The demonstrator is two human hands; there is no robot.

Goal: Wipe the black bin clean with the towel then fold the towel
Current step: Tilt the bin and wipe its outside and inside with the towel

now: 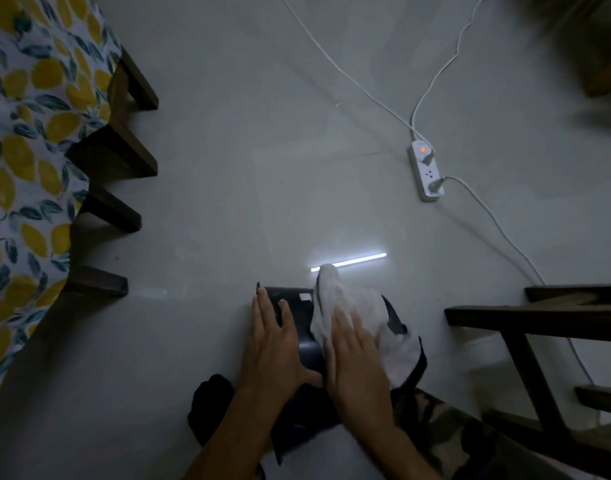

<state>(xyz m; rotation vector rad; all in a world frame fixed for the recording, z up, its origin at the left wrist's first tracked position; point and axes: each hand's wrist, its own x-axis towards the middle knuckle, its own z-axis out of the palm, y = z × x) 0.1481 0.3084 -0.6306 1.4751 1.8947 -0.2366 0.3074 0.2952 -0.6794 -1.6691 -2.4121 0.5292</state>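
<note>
The black bin (309, 344) lies on its side on the pale floor, low in the middle of the view, with a black liner bag (210, 407) spilling out of its near end. My left hand (274, 344) rests flat on the bin's left side, fingers spread, steadying it. A white towel (349, 306) is draped over the bin's upper right side. My right hand (356, 362) presses flat on the towel, fingers extended over the cloth. Part of the bin's right edge is hidden under the towel.
A table with a lemon-print cloth (27, 161) and dark wooden legs (124, 157) stands at the left. A dark wooden chair frame (525, 341) is close on the right. A white power strip (427, 171) with cables lies beyond, and a lamp's reflection (359, 260) glares on the floor.
</note>
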